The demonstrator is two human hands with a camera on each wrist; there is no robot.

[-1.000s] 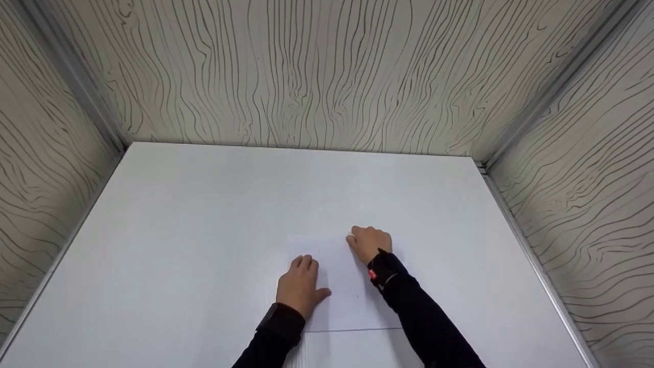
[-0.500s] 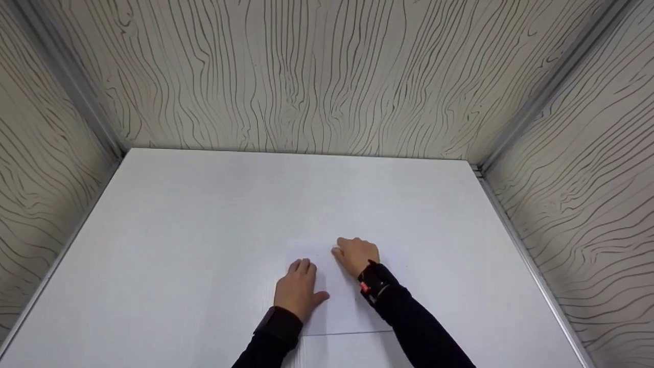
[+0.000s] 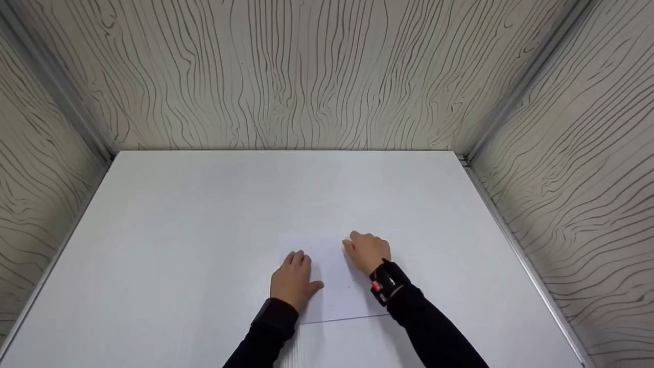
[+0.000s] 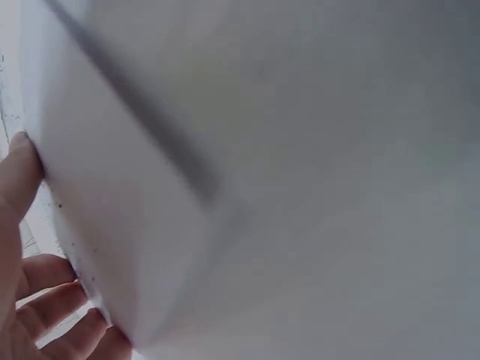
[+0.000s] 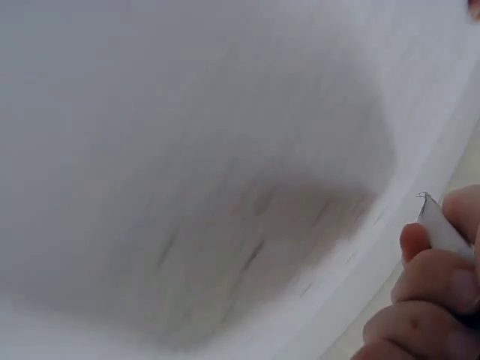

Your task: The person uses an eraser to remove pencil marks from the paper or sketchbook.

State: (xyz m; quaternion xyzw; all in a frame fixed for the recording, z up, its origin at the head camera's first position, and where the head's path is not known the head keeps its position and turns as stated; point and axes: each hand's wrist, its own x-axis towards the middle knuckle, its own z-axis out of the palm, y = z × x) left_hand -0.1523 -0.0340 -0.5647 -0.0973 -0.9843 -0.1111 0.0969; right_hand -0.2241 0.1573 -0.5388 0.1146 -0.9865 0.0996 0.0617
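Note:
A white sheet of paper (image 3: 332, 301) lies on the white table. My left hand (image 3: 291, 281) rests on its left side, thumb spread to the right. In the left wrist view, the left fingers (image 4: 56, 307) lie along the paper at the lower left. Near the sheet's far edge, my right hand (image 3: 369, 253) is curled with its knuckles up. The right wrist view shows it pinching a small white wedge-shaped eraser (image 5: 444, 229), with a dark bit at its tip. Dark streaks (image 5: 255, 253) blur across the paper beside that hand.
The white tabletop (image 3: 204, 204) stretches around the sheet on all sides. A wood-grain patterned wall (image 3: 286, 76) stands behind it, with matching panels left and right and grey metal posts (image 3: 503, 110) at the corners.
The right hand with the eraser moved left and nearer the person, then back right and away across the paper. The left hand kept its place on the sheet; the head view shifted slightly.

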